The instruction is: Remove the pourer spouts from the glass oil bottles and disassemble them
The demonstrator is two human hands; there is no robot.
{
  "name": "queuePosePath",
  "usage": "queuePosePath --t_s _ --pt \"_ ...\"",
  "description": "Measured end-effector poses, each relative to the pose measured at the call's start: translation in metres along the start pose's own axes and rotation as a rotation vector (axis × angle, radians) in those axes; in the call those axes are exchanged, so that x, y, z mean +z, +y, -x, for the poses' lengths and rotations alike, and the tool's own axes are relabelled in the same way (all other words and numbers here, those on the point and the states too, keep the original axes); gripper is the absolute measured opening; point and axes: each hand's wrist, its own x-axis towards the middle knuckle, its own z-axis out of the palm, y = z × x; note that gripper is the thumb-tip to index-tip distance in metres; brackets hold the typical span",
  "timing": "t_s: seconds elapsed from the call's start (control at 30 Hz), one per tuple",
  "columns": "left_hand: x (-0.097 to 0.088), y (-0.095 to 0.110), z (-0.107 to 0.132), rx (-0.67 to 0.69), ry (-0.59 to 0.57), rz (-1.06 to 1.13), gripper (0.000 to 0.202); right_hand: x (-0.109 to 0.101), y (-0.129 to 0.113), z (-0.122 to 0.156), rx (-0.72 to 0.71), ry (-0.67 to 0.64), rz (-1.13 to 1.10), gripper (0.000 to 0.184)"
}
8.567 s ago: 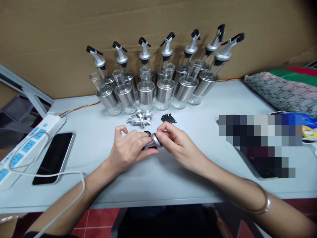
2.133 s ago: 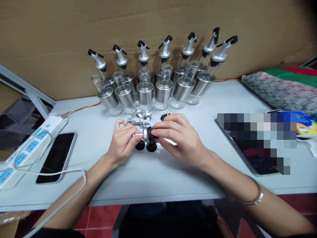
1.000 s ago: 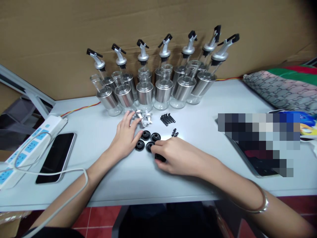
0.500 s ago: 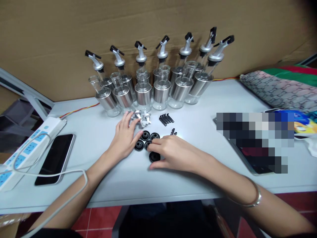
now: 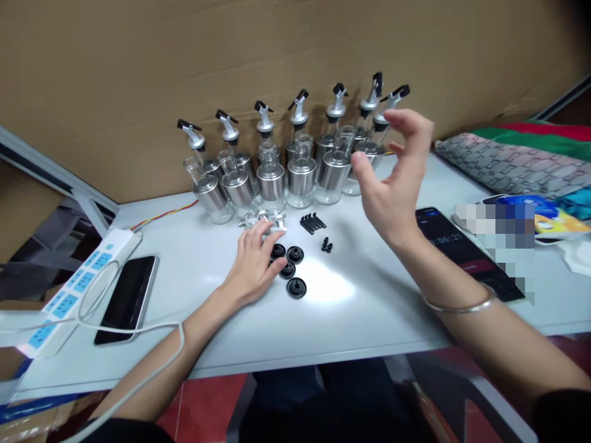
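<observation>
My left hand (image 5: 252,264) lies flat on the white table (image 5: 351,307), fingers stretched toward a small pile of silver spout parts (image 5: 262,220) and touching the black rubber stoppers (image 5: 290,271). My right hand (image 5: 392,178) is raised in the air with fingers spread and curled, holding nothing, in front of the right end of the glass dispenser bottles (image 5: 286,166). Black pins (image 5: 313,222) and tiny black bits (image 5: 327,245) lie between the stoppers and the bottles.
A dark phone (image 5: 125,299) and a white power strip (image 5: 69,289) with its cable lie at the left. A tablet showing a timer (image 5: 457,249) lies at the right, near patterned cloth (image 5: 512,163). A cardboard wall (image 5: 277,55) stands behind.
My right hand left the stoppers on the table and rose up and to the right, fingers open. My left hand stayed by the silver parts. The view shifted a little.
</observation>
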Motion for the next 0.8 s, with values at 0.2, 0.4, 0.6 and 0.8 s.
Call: queuePosePath --t_s 0.2,0.4,0.6,0.8 --pt "-0.004 0.008 0.001 0.123 -0.055 -0.02 0.076 0.028 0.013 -0.029 0.013 -0.209 0.063 0.021" --pt "-0.005 0.016 0.0 0.178 -0.243 -0.051 0.045 0.042 0.017 -0.04 0.117 -0.088 0.173 0.015" --pt "-0.007 0.017 -0.001 0.187 -0.245 -0.04 0.034 0.032 0.028 -0.049 0.166 0.126 0.246 0.017" --pt "-0.007 0.017 -0.001 0.21 -0.241 -0.039 0.034 0.032 0.077 -0.059 0.354 0.135 0.043 0.03"
